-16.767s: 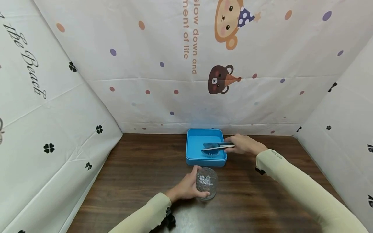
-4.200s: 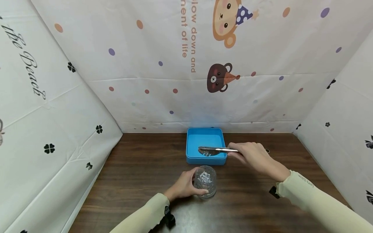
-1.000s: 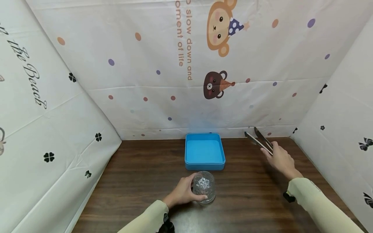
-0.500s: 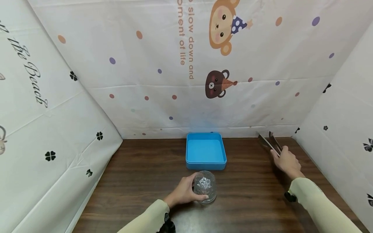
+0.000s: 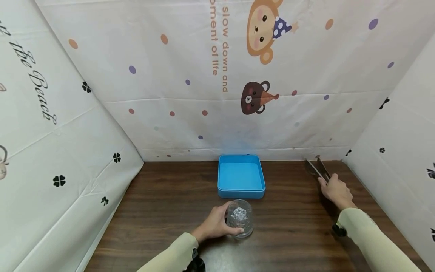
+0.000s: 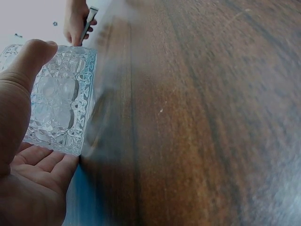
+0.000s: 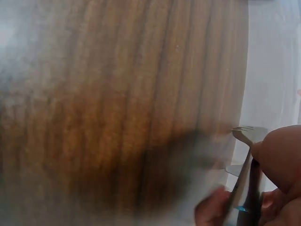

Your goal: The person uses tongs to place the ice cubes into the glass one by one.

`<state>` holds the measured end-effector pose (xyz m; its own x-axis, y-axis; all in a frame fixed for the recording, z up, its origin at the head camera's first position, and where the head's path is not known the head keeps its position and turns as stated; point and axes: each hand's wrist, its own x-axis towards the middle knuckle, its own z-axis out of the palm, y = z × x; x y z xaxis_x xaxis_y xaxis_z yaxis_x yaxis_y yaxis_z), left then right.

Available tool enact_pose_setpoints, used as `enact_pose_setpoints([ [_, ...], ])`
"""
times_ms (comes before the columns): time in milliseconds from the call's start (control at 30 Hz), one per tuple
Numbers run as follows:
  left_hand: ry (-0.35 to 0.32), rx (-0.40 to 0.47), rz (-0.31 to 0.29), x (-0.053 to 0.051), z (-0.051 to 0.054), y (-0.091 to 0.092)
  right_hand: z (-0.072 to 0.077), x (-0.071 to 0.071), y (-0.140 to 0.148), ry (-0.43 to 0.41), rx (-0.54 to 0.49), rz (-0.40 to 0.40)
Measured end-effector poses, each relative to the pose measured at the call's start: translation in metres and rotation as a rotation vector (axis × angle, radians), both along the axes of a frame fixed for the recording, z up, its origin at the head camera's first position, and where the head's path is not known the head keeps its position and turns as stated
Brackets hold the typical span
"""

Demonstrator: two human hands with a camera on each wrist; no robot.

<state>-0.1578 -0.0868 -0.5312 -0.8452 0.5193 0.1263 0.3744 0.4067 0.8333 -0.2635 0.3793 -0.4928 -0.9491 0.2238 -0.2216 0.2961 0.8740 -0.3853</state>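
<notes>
My left hand (image 5: 215, 223) grips a clear patterned drinking glass (image 5: 245, 223) between thumb and fingers on the table. Small whitish, shiny pieces (image 5: 239, 214) lie in the glass; their kind is hard to tell. At the table's far right, my right hand (image 5: 337, 192) holds metal tongs (image 5: 318, 172), their arms spread and pointing to the back wall. A toothed tip (image 7: 243, 135) of the tongs shows in the right wrist view, with nothing seen between the arms. Just behind the glass stands a square blue box (image 5: 241, 194), without a lid.
The dark wooden table (image 5: 170, 196) meets a printed white cloth wall (image 5: 190, 124) at the back. More cloth walls rise on the left (image 5: 85, 143) and right (image 5: 404, 124).
Earlier the tongs were over the blue box; my right hand has since carried them to the far right and lowered them. My left hand stays on the glass.
</notes>
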Motion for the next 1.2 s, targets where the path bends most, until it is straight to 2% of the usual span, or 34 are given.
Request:
enact_pose_setpoints([
  [200, 0.009, 0.008, -0.008, -0.002, -0.001, 0.001, 0.004, -0.002, -0.001, 0.000, 0.070, 0.033],
  [433, 0.012, -0.012, -0.009, -0.003, 0.000, 0.002, 0.002, -0.002, -0.005, -0.014, 0.133, 0.032],
  [833, 0.003, -0.011, -0.004, -0.003, 0.000, 0.004, -0.001, -0.003, -0.004, -0.049, 0.135, 0.024],
  [1000, -0.005, -0.020, 0.029, 0.000, 0.003, 0.002, 0.002, 0.001, -0.002, -0.051, 0.114, 0.029],
  [1200, -0.024, -0.013, 0.099, 0.008, 0.004, -0.012, 0.006, 0.008, 0.000, 0.028, 0.113, 0.036],
])
